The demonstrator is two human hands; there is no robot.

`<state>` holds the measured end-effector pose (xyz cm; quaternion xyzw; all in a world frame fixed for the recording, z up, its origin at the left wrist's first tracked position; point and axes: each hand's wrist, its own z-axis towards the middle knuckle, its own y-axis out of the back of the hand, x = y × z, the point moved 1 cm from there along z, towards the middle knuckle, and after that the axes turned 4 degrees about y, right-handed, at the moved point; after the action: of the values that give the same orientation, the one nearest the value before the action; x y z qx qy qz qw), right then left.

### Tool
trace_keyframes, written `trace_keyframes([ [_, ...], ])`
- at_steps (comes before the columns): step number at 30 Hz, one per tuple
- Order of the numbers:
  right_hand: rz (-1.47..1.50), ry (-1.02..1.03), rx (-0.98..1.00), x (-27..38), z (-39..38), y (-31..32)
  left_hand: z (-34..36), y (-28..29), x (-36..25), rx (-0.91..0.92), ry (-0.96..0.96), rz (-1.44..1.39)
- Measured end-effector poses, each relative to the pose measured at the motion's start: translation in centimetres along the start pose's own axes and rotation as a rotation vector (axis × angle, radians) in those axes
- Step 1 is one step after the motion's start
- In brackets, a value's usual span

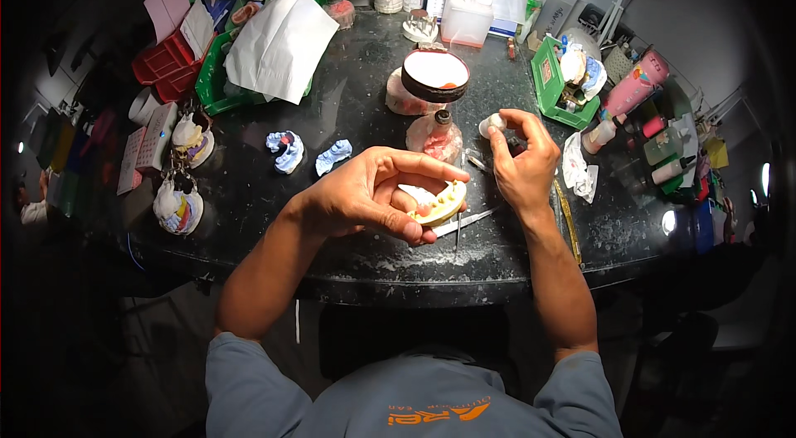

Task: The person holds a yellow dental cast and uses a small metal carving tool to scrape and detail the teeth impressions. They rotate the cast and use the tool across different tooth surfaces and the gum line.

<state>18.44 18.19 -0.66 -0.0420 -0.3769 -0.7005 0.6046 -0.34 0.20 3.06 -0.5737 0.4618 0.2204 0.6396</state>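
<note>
One yellowish tooth mold [448, 203], partly hidden from me, held by left grip [365, 193] above the tabletop [348, 116] | right grip [528, 160] pinching a small white piece [488, 126], too covered for me to identify

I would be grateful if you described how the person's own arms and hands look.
The left hand and right hand are ungloved, with no watch or bracelet showing. Short grey-blue sleeves end near the elbows, matching the shirt with its orange print.

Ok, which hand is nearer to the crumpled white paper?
Right. The right hand is just left of the crumpled white paper, not touching it; the left hand is farther left, holding a yellowish dental model.
</note>
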Motion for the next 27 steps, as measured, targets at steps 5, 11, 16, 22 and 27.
trace_keyframes([
  [5, 0.383, -0.032, -0.126, 0.4, -0.2, -0.1, -0.2, 0.4, -0.1, 0.093, 0.066, 0.148],
  [11, 0.567, 0.048, -0.183, 1.9, -0.7, -0.9, -0.1, 0.1, 0.0, 0.113, 0.080, 0.209],
  [16, 0.563, 0.060, -0.183, 2.4, -0.7, -0.8, -0.2, -0.1, -0.2, 0.113, 0.065, 0.226],
  [22, 0.575, 0.080, -0.149, 3.4, -0.7, -1.5, -0.2, -0.4, -0.2, 0.114, 0.076, 0.253],
  [27, 0.431, 0.163, -0.116, 3.9, -0.2, -1.4, -0.2, -0.6, -0.1, 0.122, 0.085, 0.250],
])
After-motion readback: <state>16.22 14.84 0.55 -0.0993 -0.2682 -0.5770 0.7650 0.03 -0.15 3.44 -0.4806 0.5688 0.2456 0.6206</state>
